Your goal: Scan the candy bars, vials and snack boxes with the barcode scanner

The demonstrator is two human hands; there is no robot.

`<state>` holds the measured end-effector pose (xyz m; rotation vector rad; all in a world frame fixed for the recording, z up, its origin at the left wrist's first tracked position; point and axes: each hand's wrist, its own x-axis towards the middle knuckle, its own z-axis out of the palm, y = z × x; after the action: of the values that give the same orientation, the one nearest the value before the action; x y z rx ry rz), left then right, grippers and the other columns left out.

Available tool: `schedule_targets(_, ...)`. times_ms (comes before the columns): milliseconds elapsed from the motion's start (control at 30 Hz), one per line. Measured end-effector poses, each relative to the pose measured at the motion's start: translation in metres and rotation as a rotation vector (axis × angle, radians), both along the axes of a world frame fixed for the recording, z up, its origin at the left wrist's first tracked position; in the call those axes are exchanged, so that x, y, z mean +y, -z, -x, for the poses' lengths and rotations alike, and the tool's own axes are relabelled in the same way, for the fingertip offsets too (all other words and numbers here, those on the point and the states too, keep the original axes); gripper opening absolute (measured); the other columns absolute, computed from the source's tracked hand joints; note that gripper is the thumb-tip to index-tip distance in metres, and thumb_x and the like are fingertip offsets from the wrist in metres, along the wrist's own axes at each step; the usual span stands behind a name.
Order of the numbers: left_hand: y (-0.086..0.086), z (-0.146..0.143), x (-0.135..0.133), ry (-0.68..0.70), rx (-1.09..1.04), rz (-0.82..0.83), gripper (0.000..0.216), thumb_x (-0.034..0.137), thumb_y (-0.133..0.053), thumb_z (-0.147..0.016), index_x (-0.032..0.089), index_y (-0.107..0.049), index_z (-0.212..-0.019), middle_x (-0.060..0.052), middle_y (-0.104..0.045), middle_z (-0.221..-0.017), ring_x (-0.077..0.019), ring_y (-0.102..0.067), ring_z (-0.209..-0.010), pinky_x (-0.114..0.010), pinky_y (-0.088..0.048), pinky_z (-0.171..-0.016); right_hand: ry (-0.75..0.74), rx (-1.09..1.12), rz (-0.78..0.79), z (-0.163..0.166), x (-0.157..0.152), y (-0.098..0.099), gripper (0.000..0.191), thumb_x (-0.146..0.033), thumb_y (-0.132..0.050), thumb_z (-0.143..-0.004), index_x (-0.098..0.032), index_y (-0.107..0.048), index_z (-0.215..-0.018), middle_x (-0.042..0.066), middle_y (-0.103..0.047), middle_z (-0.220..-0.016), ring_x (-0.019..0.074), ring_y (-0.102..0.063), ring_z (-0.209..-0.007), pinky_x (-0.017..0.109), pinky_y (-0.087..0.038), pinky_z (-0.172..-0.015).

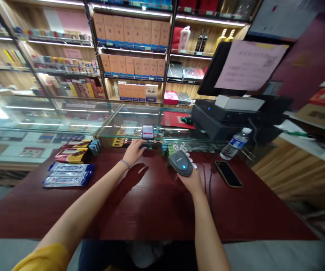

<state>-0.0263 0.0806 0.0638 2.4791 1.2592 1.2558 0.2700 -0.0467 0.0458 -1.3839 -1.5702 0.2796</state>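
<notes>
My right hand (192,180) grips a dark grey handheld barcode scanner (181,163), whose blue light glows on top. Its handle is mostly hidden. My left hand (132,152), with a band at the wrist, reaches to the far side of the dark red table, fingers stretched out and apart. Just beyond those fingers, a smartphone (148,131) with a lit screen is on the glass counter. Small yellow packs (118,142) lie left of my left hand. Behind the scanner are small blue-green packs (164,148) and several clear, rounded items (183,147), partly covered.
On the left are blue-and-white wrapped packs (69,175) and yellow-and-red snack packs (72,151). To the right are a water bottle (236,143), a black phone (228,174) and the scanner's cable (210,192). A monitor (210,71) stands behind them on the glass counter (108,124).
</notes>
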Motion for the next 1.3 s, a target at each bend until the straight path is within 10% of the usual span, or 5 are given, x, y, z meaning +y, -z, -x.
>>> schedule_targets(267, 0.041, -0.092, 0.022, 0.145, -0.027, 0.122, 0.055, 0.012, -0.061, -0.085, 0.022, -0.054, -0.139, -0.012, -0.053, -0.124, -0.0265, -0.055, -0.118, -0.044, -0.043, -0.11, 0.037, 0.051, -0.001, -0.007, 0.001, 0.0, 0.044, -0.034, -0.071, -0.071, -0.019, -0.07, -0.112, 0.01, -0.078, -0.098, 0.0278, -0.073, -0.086, 0.036, -0.058, -0.075)
schedule_targets(633, 0.053, -0.105, 0.018, 0.12, -0.119, 0.146, 0.028, 0.015, -0.063, -0.086, 0.021, -0.064, -0.113, -0.009, -0.063, -0.108, -0.0249, -0.06, -0.104, -0.041, -0.049, -0.097, 0.032, 0.019, 0.002, -0.004, 0.002, 0.001, 0.053, -0.035, -0.072, -0.07, -0.019, -0.067, -0.121, 0.011, -0.077, -0.1, 0.0309, -0.074, -0.089, 0.039, -0.058, -0.076)
schedule_targets(1300, 0.049, 0.075, -0.048, 0.266, -1.424, 0.829, 0.039, 0.023, -0.072, -0.085, 0.022, -0.062, -0.123, -0.006, -0.066, -0.126, -0.0096, -0.066, -0.087, -0.022, -0.056, -0.076, -0.331, -0.146, 0.131, 0.052, -0.011, 0.003, 0.049, -0.029, -0.066, -0.073, -0.023, -0.057, -0.122, 0.002, -0.075, -0.087, 0.0243, -0.073, -0.079, 0.029, -0.053, -0.07)
